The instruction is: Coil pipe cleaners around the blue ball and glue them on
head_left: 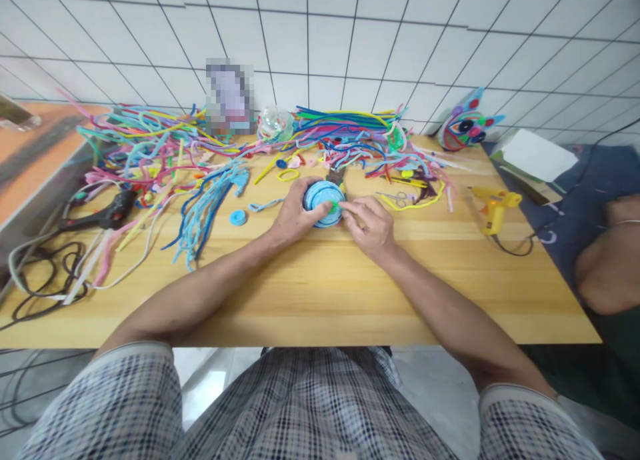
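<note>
My left hand point(295, 213) is wrapped round a blue disc of coiled pipe cleaner point(320, 195), its thumb lying across the face. A small green piece point(334, 207) shows at the disc's middle, beside that thumb tip. From the other side, the fingers of my right hand point(369, 224) are pinched together right at the green piece; what lies between them is too small to make out. On the table to the left are a smaller blue coil point(238, 217) and a looped blue pipe cleaner point(265, 205). Scissors point(399, 197) lie to the right, beyond my right hand.
Bundles of coloured pipe cleaners point(345, 123) fill the table's back. A black glue gun point(100, 210) with cords lies left; a yellow glue gun point(497, 210) stands right. A clear ball point(275, 123) and a colourful mask-like craft point(467, 123) stand behind. Another person's arm point(610, 260) is at right.
</note>
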